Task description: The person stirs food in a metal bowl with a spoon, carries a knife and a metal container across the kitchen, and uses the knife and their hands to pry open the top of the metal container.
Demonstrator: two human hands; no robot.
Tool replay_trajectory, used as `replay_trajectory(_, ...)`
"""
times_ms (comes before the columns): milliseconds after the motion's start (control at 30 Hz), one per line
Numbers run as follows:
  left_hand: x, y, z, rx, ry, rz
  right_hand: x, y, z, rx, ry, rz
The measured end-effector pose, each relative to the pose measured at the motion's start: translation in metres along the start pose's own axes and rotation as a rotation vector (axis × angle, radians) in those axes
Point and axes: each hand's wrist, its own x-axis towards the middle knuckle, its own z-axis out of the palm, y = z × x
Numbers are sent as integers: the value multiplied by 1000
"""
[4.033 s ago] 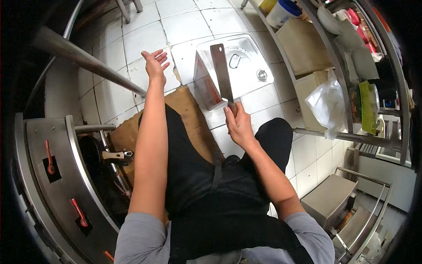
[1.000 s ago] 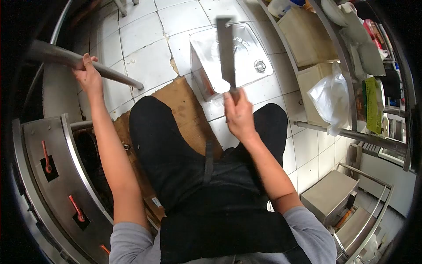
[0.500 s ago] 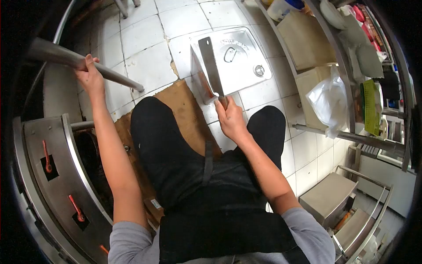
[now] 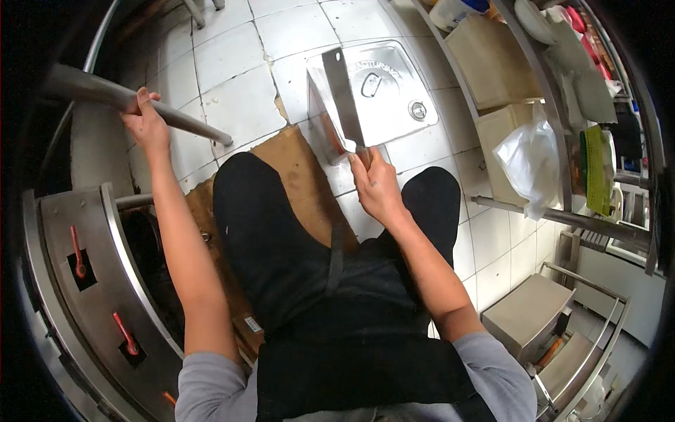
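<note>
My right hand point(image 4: 380, 184) is closed round the handle of a cleaver point(image 4: 342, 91), whose wide dark blade points away from me with a hole near its far end. Beneath and beyond the blade stands a shiny metal box point(image 4: 394, 88) with a small handle and a round fitting on top. Off to the left, my left hand point(image 4: 148, 126) is wrapped round a thick metal table leg point(image 4: 186, 121), its thumb on top and some fingers hidden behind the leg. Brown cardboard point(image 4: 299, 169) lies on the floor between my legs and the box.
At the left is a steel appliance point(image 4: 98, 281) with red levers. A metal shelf point(image 4: 531, 70) on the right holds tubs, a white plastic bag point(image 4: 531, 158) and a green basket point(image 4: 598, 169). A steel box point(image 4: 527, 313) sits at the lower right. White tiles cover the floor.
My left hand, open in the air 4 seconds ago, has moved left and taken hold of the table leg. The cleaver has swung left since a second ago, still in my right hand.
</note>
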Motion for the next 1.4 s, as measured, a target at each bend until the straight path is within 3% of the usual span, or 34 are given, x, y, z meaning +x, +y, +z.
replay_trajectory(133,0,-5,-1,-74,14,-37,-2,-30,-14,123,22,102)
replay_trajectory(267,3,-10,-2,-86,7,27,-1,9,21,-130,65,-73)
replay_trajectory(367,8,-15,-8,31,-54,1,0,9,11,-22,55,-90)
replay_trajectory(500,1,-5,-4,-51,-21,-29,-6,-34,-16,130,3,94)
replay_trajectory(600,0,-3,-1,-29,3,-40,-6,12,15,-44,46,-27)
replay_trajectory(667,1,0,-3,22,0,-57,-1,16,16,-15,-22,16)
replay_trajectory(767,0,-2,-1,-160,5,-132,-4,19,10,39,14,16)
replay_trajectory(867,-17,-3,-6,74,153,-58,-7,4,-21,205,124,152)
replay_trajectory(933,-58,32,-2,284,303,57,-7,11,-35,272,207,151)
replay_trajectory(1000,-85,58,21,150,179,82,-13,14,-47,278,150,190)
replay_trajectory(1100,-94,69,40,68,43,17,-22,9,-38,32,65,67)
replay_trajectory(1133,-89,69,48,53,8,-15,-26,3,-34,79,41,27)
replay_trajectory(1300,-77,66,32,194,234,192,-15,-11,-22,104,70,-108)
replay_trajectory(1400,-66,60,5,202,328,104,-14,-20,-24,175,47,-95)
